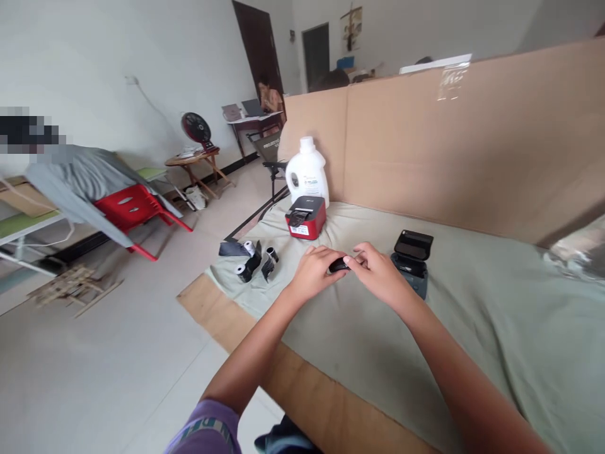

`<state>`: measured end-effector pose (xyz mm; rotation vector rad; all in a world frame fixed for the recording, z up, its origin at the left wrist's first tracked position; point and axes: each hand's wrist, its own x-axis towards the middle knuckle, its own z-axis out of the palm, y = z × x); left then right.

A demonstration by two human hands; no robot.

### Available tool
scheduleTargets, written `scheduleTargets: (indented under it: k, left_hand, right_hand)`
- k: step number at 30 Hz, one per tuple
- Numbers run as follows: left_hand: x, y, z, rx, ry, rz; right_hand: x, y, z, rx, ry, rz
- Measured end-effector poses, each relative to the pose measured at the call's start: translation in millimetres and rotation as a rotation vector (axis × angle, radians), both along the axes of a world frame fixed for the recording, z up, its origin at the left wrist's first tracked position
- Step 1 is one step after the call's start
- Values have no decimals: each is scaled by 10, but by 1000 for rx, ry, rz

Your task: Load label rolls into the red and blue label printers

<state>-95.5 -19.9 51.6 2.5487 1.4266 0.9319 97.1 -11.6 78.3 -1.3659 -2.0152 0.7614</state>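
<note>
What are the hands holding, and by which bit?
A small black object, too unclear to name: the left hand grips its left end; the right hand has its thumb at the other end.

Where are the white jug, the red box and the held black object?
White jug (312, 170), head view: body.
Red box (312, 222), head view: front.
Held black object (338, 265), head view: visible middle.

Held obj. (338, 265) blk, box (309, 227) red + dk-gry, cloth (458, 302) gry-grn.

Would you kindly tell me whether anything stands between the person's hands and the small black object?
Nothing visible does: the left hand grips the small black object, and the right hand is right at its edge.
</note>
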Motion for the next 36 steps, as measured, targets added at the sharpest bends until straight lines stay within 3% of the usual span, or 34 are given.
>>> scheduleTargets:
  k: [2, 6, 9, 16, 20, 25, 27, 31, 34, 36]
  left_hand:
    - [-188, -96, -163, -50, -99, 168]
    - [-590, -193, -396, -113, -321, 635]
    - [-770, -207, -477, -127, -283, 837]
    - [-696, -167, -605, -227, 25, 855]
    - [-656, -182, -585, -110, 212, 841]
    - [-917, -152, -378, 38, 117, 1023]
    - [-1086, -65, -278, -99, 95, 1059]
    - [-1295, 90, -93, -402, 114, 977]
    - [-1152, 36, 62, -272, 78, 956]
    - [-867, -66, 154, -77, 21, 888]
  right_hand:
    - [-16, -43, -53, 17, 29, -2]
    - [35, -88, -96, 46, 54, -1]
    - [69, -90, -121, 57, 48, 10]
    - [51, -76, -209, 35, 36, 32]
    - [45, -85, -218, 57, 39, 43]
    - [77, -87, -175, 65, 62, 18]
    - [94, -75, -170, 74, 74, 11]
    - [111, -60, -164, 73, 75, 10]
    - [124, -76, -102, 58, 78, 16]
    - [150, -88, -31, 1, 118, 33]
